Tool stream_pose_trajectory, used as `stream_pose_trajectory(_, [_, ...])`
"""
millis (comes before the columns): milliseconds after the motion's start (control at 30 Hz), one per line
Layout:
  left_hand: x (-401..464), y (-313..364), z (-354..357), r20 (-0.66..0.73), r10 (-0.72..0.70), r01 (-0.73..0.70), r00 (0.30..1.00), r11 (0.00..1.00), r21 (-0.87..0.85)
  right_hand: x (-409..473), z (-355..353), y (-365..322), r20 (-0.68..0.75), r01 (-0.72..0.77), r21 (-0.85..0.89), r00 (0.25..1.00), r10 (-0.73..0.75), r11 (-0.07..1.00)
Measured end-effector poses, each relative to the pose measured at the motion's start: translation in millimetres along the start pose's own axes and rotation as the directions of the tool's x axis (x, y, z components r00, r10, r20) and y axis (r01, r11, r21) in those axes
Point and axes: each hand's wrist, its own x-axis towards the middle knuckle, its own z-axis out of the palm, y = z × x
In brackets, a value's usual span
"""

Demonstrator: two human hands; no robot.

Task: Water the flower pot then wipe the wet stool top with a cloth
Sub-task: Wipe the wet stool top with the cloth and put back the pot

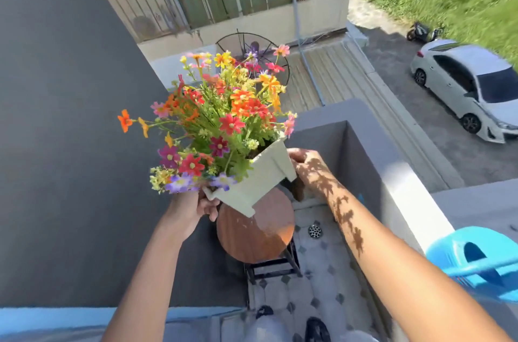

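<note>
A pale square flower pot (259,179) full of colourful flowers (221,120) hangs tilted in the air above a round brown wooden stool top (255,232). My left hand (196,208) grips the pot's near left corner. My right hand (311,170) holds its far right side. The pot does not touch the stool. A blue watering can (473,260) sits on the grey ledge at the right. No cloth is in view.
The stool stands on a narrow tiled balcony floor with a drain (314,231), between a dark grey wall (70,145) on the left and a grey parapet (392,173) on the right. Far below lie a roof, a road and a white car (468,83).
</note>
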Motion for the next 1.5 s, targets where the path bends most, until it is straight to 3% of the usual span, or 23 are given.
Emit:
stream_pose_trajectory(100, [22.1, -7.0, -1.8, -0.023, -0.054, 0.053, 0.998, 0.998, -0.024, 16.2, 19.1, 9.2, 0.002, 0.033, -0.100, 0.999, -0.033, 0.994])
stream_pose_trajectory(200, [42.0, -16.8, -7.2, -0.028, -0.162, 0.161, 0.986, 0.986, -0.052, 29.7, 26.4, 31.8, -0.088, -0.029, -0.080, 0.996, 0.022, 0.996])
stream_pose_trajectory(333, [69.3, -34.3, -12.4, 0.028, -0.249, 0.251, 0.968, 0.960, -0.128, 29.6, 31.8, 73.3, -0.190, -0.006, -0.008, 0.982, 0.005, 1.000])
stream_pose_trajectory(433, [91.9, -41.1, -19.6, 0.094, -0.280, 0.293, 0.956, 0.936, -0.194, 24.4, 48.7, 109.7, -0.186, -0.077, -0.172, 0.982, 0.044, 0.982])
stream_pose_trajectory(600, [127.8, -44.0, -29.5, 0.021, -0.241, 0.239, 0.970, 0.941, -0.238, 33.9, 102.7, 156.8, 0.006, 0.026, -0.469, 1.000, -0.026, 0.883])
stream_pose_trajectory(700, [149.7, -46.0, -38.5, -0.037, -0.234, 0.220, 0.972, 0.951, -0.218, 49.9, 137.3, 188.1, 0.269, 0.272, -0.656, 0.956, -0.119, 0.704])
stream_pose_trajectory(900, [192.2, -61.8, -39.6, -0.098, -0.201, 0.178, 0.975, 0.963, -0.204, 54.0, 188.6, 267.3, 0.644, 0.555, -0.619, 0.764, -0.046, 0.555])
stream_pose_trajectory(1033, [204.8, -70.6, -33.8, -0.105, -0.193, 0.165, 0.976, 0.960, -0.227, 40.9, 184.5, 323.0, 0.713, 0.648, -0.654, 0.701, 0.031, 0.391])
stream_pose_trajectory(1133, [209.7, -71.2, -32.3, -0.082, -0.199, 0.177, 0.977, 0.960, -0.219, 41.9, 179.6, 338.3, 0.690, 0.652, -0.663, 0.723, -0.035, 0.368])
stream_pose_trajectory(1200, [210.0, -71.3, -31.2, -0.086, -0.210, 0.189, 0.974, 0.960, -0.205, 58.0, 174.6, 337.6, 0.631, 0.592, -0.702, 0.775, -0.039, 0.395])
stream_pose_trajectory(1367, [215.2, -70.8, -35.1, -0.160, -0.188, 0.157, 0.969, 0.970, -0.186, 132.5, 125.1, 305.3, 0.349, 0.356, -0.846, 0.933, -0.094, 0.397])
stream_pose_trajectory(1500, [216.7, -69.7, -37.0, -0.189, -0.179, 0.155, 0.965, 0.979, -0.135, 188.0, 75.0, 280.9, 0.034, 0.101, -0.877, 0.988, -0.149, 0.470])
